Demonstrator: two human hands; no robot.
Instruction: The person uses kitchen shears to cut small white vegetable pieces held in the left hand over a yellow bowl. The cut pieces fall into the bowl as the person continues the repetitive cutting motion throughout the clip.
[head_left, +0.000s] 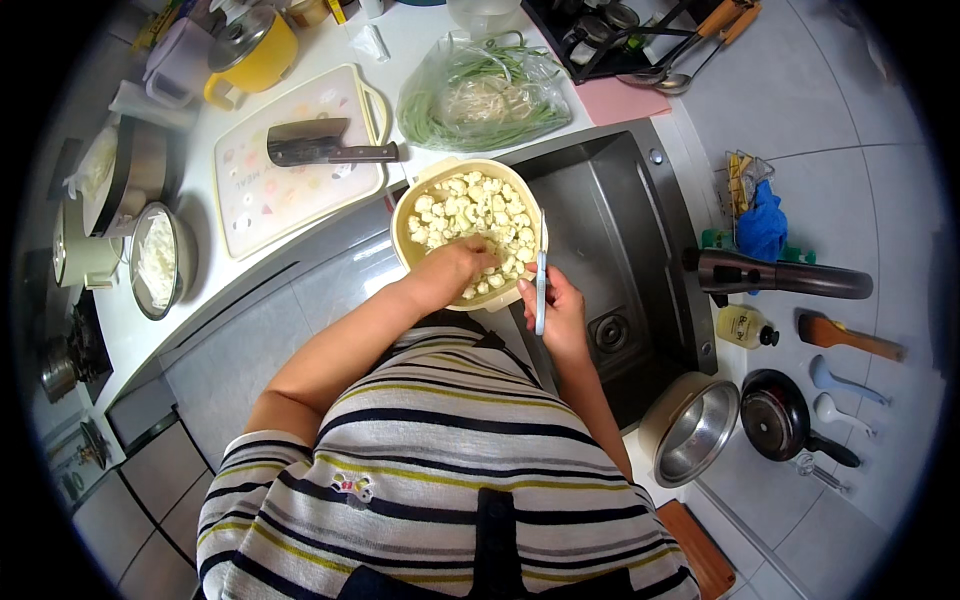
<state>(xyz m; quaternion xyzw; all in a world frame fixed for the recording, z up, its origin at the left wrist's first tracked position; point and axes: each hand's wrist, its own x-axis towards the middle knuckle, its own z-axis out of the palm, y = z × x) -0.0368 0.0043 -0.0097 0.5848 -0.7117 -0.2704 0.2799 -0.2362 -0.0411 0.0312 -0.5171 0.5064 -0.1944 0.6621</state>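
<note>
Cut cauliflower florets (480, 202) fill a cream-coloured basin (531, 196) at the sink's left edge. The fingers of my left hand (454, 271) reach in among the florets; whether they grip a piece cannot be told. My right hand (556, 307), by the basin's right rim, holds scissors (541, 292) with light blue handles, blades pointing away from me. Beyond the basin, a cleaver (319, 142) with a dark handle lies on a patterned cutting board (292, 202). Green stalks in a clear plastic bag (484, 101) rest on the counter behind the basin.
To the right is a dark sink (600, 225), with a faucet (780, 276) and a soap bottle (742, 327) past it. A metal pot (686, 431) stands at its near corner. Far left sits a bowl of white shreds (159, 259); a yellow pot (259, 56) stands behind the board.
</note>
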